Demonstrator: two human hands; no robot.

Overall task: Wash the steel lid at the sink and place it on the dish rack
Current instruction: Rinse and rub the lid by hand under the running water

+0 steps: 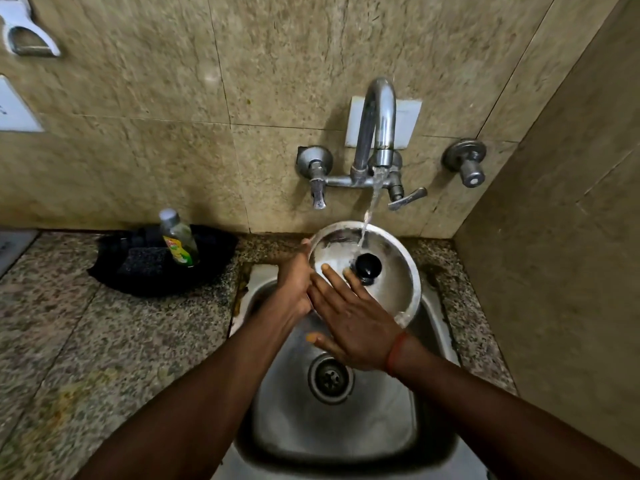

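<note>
Centre of the frame, over the back half of the sink (332, 431): steel lid (391, 289), tipped up with its knobbed face toward the camera, black knob (367, 268) near its middle. Gripped at the left rim by the left hand (294, 285), thumb tip on the upper left edge, fingers hidden behind the metal. Pressed flat on the lower left of the lid face: right hand (353, 323), fingers straight and slightly spread, fingertips just short of the knob, thumb pointing left below the lid, nothing clasped in it. Red thread (394, 355) round that wrist.

Above, fixed to the tiled wall (138, 133): curved tap (379, 119), running, with the water stream (372, 202) falling onto the upper part of the lid just above the knob. Right of the tap, a separate round valve (465, 162). Below the hands, round drain (330, 377) in the sink floor, in plain sight between the two forearms.

Left of the sink, on the speckled stone desk (69, 323): black tray (214, 258) against the wall, holding a dark scrub pad (138, 263) and a small bottle (178, 242) of yellow-green liquid with a grey cap, leaning slightly. Upper left corner: part of a white fitting (27, 32) on the wall, too cropped to identify.
</note>
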